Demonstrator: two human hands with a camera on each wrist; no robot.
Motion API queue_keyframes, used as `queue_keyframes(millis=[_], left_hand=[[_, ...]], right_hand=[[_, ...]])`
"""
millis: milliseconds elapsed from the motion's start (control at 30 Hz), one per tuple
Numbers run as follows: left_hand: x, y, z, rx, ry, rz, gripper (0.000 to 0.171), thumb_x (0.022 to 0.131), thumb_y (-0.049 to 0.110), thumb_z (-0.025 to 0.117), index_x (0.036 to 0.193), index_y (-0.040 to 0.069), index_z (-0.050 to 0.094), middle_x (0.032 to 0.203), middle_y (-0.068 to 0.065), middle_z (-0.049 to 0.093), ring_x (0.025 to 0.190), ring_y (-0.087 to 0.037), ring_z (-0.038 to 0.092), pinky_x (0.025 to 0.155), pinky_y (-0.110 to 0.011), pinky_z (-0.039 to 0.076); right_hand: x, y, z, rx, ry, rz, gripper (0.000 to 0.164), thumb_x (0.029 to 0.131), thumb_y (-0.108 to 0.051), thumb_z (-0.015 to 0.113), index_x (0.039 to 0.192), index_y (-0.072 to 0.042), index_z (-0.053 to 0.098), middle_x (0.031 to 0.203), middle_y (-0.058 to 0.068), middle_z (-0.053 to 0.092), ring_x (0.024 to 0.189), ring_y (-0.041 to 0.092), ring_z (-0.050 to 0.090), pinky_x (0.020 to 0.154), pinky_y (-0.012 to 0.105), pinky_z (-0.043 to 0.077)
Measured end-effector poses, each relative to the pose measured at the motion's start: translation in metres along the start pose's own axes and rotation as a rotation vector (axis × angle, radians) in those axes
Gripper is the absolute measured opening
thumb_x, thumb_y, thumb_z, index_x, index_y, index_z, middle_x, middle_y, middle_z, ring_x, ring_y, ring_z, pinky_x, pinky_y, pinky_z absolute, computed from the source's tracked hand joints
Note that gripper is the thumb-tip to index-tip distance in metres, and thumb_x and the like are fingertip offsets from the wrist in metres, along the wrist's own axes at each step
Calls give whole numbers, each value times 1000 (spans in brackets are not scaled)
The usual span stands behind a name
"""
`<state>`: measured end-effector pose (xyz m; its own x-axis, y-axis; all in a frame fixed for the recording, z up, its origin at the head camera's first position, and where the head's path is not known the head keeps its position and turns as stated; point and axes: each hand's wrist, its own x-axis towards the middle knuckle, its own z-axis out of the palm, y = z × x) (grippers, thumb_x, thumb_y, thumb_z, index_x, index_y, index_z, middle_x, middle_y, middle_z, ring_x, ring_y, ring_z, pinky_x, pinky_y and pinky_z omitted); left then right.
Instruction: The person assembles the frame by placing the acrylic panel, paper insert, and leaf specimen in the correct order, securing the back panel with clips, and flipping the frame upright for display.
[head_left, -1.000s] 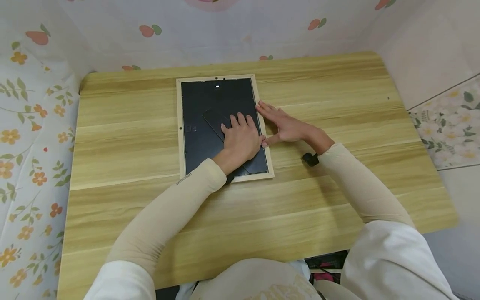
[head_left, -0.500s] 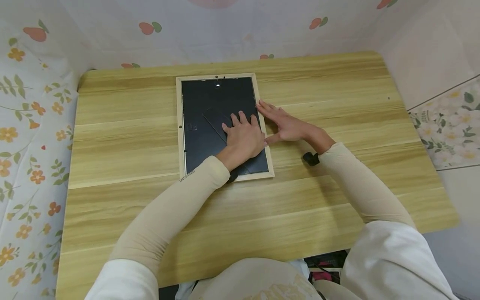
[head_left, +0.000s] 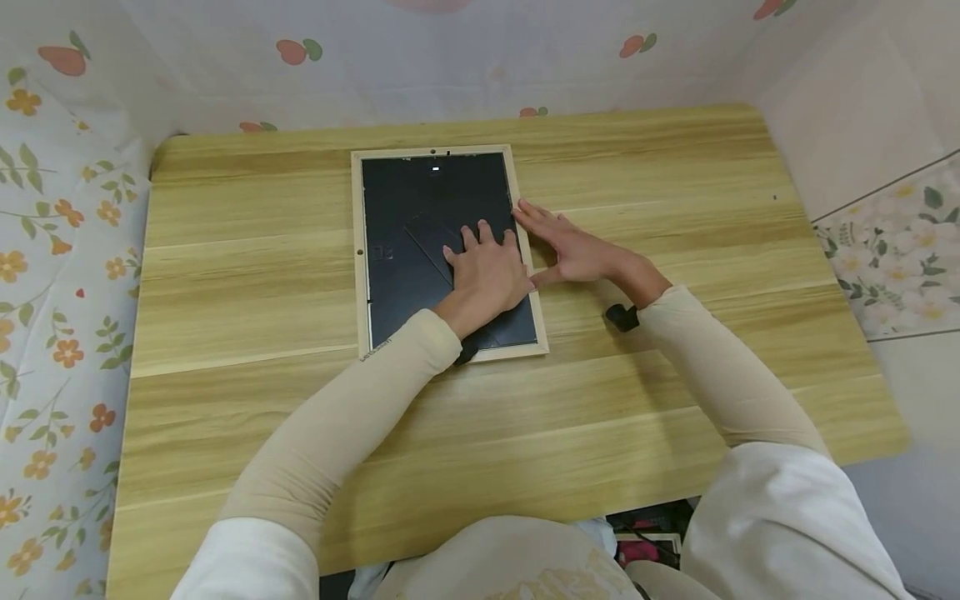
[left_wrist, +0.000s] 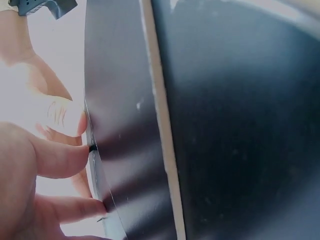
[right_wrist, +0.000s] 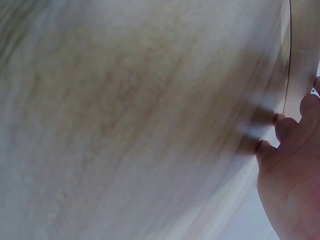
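A picture frame (head_left: 356, 292) with a pale wooden border lies back side up on the table. Its black backing board (head_left: 405, 183) carries a slanted stand leg (head_left: 426, 250). Spread over the right part of that board is my left hand (head_left: 489, 277), fingers extended and thumb at the right border. My right hand (head_left: 581, 250) rests against the frame's right side, fingers at the outer edge and thumb close to the left thumb. In the left wrist view, a small dark tab (left_wrist: 93, 148) shows at a fingertip. The right fingertips (right_wrist: 276, 120) touch down beside the frame edge.
The wood-grain table (head_left: 247, 208) extends around the frame on all sides. Patterned cloth (head_left: 450, 75) hangs behind it and on the left. Dark wrist camera mounts (head_left: 621, 317) sit under the wrists. Below the front edge, dark items (head_left: 648, 537) are partly visible.
My left hand has shifted slightly up and right on the backing board, then stayed nearly still. My right hand and the frame keep their places; the head view has tilted a little.
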<state>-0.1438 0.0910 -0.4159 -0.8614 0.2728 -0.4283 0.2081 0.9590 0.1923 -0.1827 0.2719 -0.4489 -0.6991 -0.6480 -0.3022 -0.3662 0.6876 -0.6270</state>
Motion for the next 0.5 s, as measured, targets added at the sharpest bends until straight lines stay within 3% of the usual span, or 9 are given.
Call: queue_keyframes(millis=[333,500], left_hand=[[0,-3,-4,-57,18,-1,79,88,55,63,154,28,30,160,-18,17,146,-42,18,107,-65,30],[0,-6,-3,-76,48,19,69,91,49,63,152,30,36,157,-18,23,144,-42,22,105,-67,32]], right_hand=[[0,-1,-1,3,-2,18,110,82,-45,75,158,-25,-2,162,-8,-14,150,25,-11,118,52,-8],[0,0,0,4,9,25,111,80,-48,76,158,-27,-1,162,-9,-12,150,23,-10,118,51,-7]])
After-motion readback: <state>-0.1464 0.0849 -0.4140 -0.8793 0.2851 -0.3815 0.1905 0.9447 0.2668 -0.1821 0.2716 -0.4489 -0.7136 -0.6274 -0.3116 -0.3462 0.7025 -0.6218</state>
